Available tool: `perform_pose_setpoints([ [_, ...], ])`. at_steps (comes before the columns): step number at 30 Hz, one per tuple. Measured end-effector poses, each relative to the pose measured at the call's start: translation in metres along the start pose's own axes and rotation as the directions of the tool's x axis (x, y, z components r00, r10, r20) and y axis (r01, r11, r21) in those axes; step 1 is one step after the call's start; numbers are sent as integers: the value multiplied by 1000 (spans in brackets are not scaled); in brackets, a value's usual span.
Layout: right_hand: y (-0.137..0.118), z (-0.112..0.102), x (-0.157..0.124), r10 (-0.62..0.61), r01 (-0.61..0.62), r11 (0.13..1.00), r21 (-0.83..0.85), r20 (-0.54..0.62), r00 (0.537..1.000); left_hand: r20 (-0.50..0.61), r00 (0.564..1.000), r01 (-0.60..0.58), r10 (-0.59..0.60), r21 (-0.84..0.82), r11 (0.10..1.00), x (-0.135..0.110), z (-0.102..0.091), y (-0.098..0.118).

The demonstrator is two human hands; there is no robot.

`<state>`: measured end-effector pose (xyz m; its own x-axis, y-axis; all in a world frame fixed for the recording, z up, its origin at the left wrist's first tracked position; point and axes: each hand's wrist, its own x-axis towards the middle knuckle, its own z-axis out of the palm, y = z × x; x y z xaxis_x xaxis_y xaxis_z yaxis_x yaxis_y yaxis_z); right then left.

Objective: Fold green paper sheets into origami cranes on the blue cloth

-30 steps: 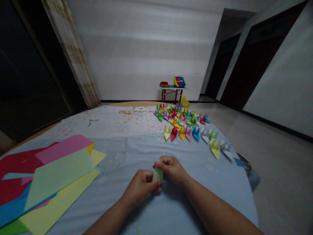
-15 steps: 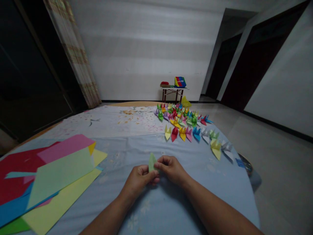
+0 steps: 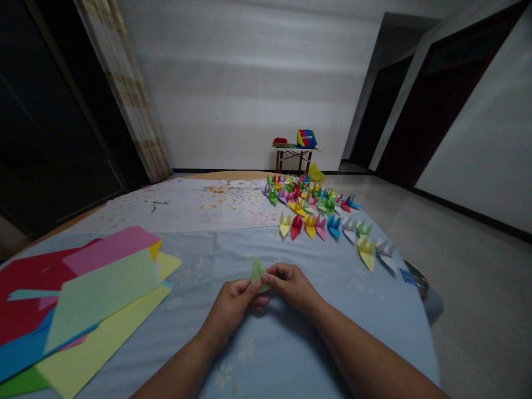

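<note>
A small piece of folded light green paper is held between my two hands over the middle of the table, its pointed tip facing away from me. My left hand grips its lower left part, with the thumb lying on top and fingers beneath. The fingertips of my right hand pinch its right edge. Some of the paper's lower part is hidden by my fingers.
Loose coloured sheets lie overlapping on the left of the blue tablecloth. Many folded paper cranes stand in rows at the far right. A small side table with a colourful box is by the wall.
The folded paper shows a wider face now, as though a flap has opened out. My left thumb has shifted slightly up along it; both hands keep hold.
</note>
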<state>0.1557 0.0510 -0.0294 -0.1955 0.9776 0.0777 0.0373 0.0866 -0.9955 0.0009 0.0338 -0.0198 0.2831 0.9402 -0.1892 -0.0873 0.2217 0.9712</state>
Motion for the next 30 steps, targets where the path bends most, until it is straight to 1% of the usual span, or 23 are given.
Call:
perform_pose_setpoints([
  [5,-2,0,-2,-5,5,999,42,11,1000,-21,1000,11,-11,-5,1000,0,-1,0],
  [10,-1,3,-2,-5,-9,988,153,93,996,-14,999,-30,29,-33,999,2,-3,-4],
  [13,2,3,-2,-13,3,988,157,60,998,-26,997,-66,66,17,998,2,-4,-6],
  [16,3,1,-1,-19,13,985,170,30,999,-34,997,-74,75,17,997,2,-2,-4],
  [21,-2,-4,-1,27,-24,979,202,-10,1000,-102,990,-93,93,12,996,0,-1,2],
  [26,-1,-4,0,43,-39,982,187,-19,999,-117,985,-119,125,51,992,1,-4,4],
  [30,3,-3,2,29,-26,983,182,-15,999,-152,983,-97,102,36,995,1,-4,4],
])
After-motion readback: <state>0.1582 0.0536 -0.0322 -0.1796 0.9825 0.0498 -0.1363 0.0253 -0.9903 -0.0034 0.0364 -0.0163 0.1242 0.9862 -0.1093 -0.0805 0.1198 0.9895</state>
